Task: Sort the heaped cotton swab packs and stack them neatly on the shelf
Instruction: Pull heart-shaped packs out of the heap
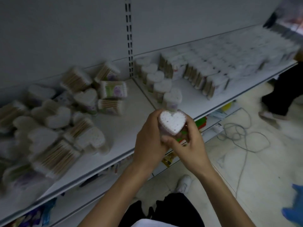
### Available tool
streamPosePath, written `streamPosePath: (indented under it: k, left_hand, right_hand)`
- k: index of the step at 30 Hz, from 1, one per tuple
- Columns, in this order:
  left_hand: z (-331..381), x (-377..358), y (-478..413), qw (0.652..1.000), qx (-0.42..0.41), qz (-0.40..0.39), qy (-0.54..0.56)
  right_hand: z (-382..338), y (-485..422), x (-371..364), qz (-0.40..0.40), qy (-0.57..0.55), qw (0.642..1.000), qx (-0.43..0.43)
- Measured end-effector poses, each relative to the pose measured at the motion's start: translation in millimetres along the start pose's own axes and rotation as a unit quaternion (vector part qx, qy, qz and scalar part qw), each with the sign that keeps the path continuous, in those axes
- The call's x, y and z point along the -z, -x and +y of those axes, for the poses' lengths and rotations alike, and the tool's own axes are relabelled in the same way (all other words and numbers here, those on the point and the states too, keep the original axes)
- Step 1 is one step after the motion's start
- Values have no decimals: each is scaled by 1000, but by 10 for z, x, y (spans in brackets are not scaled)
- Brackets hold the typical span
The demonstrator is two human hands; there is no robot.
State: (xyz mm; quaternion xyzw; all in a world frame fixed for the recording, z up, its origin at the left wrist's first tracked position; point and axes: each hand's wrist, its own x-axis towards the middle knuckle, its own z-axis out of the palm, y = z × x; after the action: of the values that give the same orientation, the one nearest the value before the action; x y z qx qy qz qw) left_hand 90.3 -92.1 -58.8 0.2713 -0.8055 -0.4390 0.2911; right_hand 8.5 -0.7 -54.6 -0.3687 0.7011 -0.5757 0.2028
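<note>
Both hands hold one heart-shaped cotton swab pack (172, 122) in front of the shelf edge, its white swab tips facing up. My left hand (150, 136) wraps its left side and my right hand (191, 141) curls round its right side and bottom. A loose heap of swab packs (54, 122), heart-shaped and rectangular, lies on the left part of the white shelf (131, 128). Further right, a row of heart-shaped packs (161, 86) stands in line, and beside it rectangular packs (213, 68) are stacked in tidy rows.
A slotted upright (129, 38) divides the grey back panel. Lower shelves hold colourful goods (200, 123). Cables (242, 135) trail across the tiled floor. Another person's legs (283, 95) stand at the right, and something blue (295, 205) sits at the lower right.
</note>
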Motion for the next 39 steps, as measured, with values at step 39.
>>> streamPosePath:
  k: [39]
  left_hand:
    - [-580,-545,-321,949,-4,-21,-314]
  right_hand:
    - [660,-602,476,-8,116,991,63]
